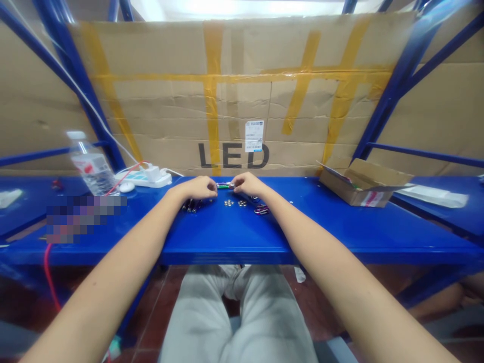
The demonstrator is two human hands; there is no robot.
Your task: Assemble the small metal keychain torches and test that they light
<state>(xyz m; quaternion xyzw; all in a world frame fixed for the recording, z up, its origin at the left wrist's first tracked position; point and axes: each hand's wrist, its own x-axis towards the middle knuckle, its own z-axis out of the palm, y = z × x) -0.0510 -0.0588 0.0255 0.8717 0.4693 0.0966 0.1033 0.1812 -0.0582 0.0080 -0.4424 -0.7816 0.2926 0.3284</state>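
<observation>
Blue metal tabletop [227,237]: bears the work; both bare hands are over its far half, before a large brown cardboard sheet printed LED [170,116].
Slim shiny cylinder with a green section [223,186]: located between the two hands; long axis runs left to right, roughly parallel to the tabletop's front edge.
Left hand [198,188]: at the cylinder's left end; thumb and forefinger drawn together, apparently pinching that end, the contact partly hidden.
Right hand [249,184]: at the cylinder's right end; fingertips nearly together on a small silvery round piece [232,185]. Whether this piece is separate or part of the cylinder cannot be determined.
Governing alignment: cylinder and round piece lie in one line between opposed fingertips; neither hand is clearly nearer.
Small round metallic discs [229,203]: two clusters, nearer the front edge than the cylinder, between the wrists.
Dark slim rods [192,205]: below the left hand, partly covered.
Shiny purple pieces [261,209]: just beside the right forearm.
Open brown cardboard box [365,195]: well apart, to the right.
</observation>
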